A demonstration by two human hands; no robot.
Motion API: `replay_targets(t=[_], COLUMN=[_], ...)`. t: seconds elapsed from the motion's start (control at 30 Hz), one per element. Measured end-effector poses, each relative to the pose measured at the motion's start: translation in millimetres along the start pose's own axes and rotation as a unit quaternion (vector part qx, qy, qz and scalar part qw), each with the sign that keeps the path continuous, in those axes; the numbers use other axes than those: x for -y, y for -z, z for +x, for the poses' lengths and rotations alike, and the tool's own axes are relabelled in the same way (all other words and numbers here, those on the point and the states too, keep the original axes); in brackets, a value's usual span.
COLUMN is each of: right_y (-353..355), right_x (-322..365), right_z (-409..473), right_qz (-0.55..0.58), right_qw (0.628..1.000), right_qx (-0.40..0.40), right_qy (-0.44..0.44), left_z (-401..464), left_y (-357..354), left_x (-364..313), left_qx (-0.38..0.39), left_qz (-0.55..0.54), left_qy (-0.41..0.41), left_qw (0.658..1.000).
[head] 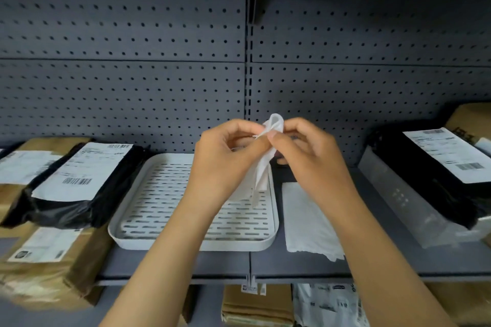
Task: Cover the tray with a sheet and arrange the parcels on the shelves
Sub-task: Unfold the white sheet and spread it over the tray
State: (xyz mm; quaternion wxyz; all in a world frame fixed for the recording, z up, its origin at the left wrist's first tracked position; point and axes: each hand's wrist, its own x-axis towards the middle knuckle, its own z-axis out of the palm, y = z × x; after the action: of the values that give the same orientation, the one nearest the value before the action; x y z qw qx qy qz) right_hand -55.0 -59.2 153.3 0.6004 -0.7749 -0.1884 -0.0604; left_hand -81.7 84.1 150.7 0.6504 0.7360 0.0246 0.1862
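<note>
Above the shelf's (305,263) middle, over the tray (186,243), a thin, limp sheet (264,167) is pinched by both hands (225,156) (308,151); likely best peeled open at its corners.

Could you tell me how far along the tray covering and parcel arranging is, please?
Done: nothing that shows; the white slotted plastic tray is still bare. In hand: left hand and right hand pinch a thin white folded sheet above it. Left: spreading it, then arranging the black label-bearing parcels and others nearby.
</note>
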Motion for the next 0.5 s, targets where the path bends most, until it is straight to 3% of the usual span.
replay_targets(t=[0.23, 0.5], right_y=[-14, -29], right_x=[5, 23], right_z=[5, 8], right_qz=[-0.028, -0.054], right_qw=[0.999, 0.998], right_qx=[-0.024, 0.008], right_qy=[0.003, 0.012], left_z=[-3, -6], left_y=[43, 107], left_x=[-2, -5], left_qx=[-0.057, -0.045], left_qz=[0.031, 0.195], left_qy=[-0.007, -0.024], left_qw=[0.998, 0.979])
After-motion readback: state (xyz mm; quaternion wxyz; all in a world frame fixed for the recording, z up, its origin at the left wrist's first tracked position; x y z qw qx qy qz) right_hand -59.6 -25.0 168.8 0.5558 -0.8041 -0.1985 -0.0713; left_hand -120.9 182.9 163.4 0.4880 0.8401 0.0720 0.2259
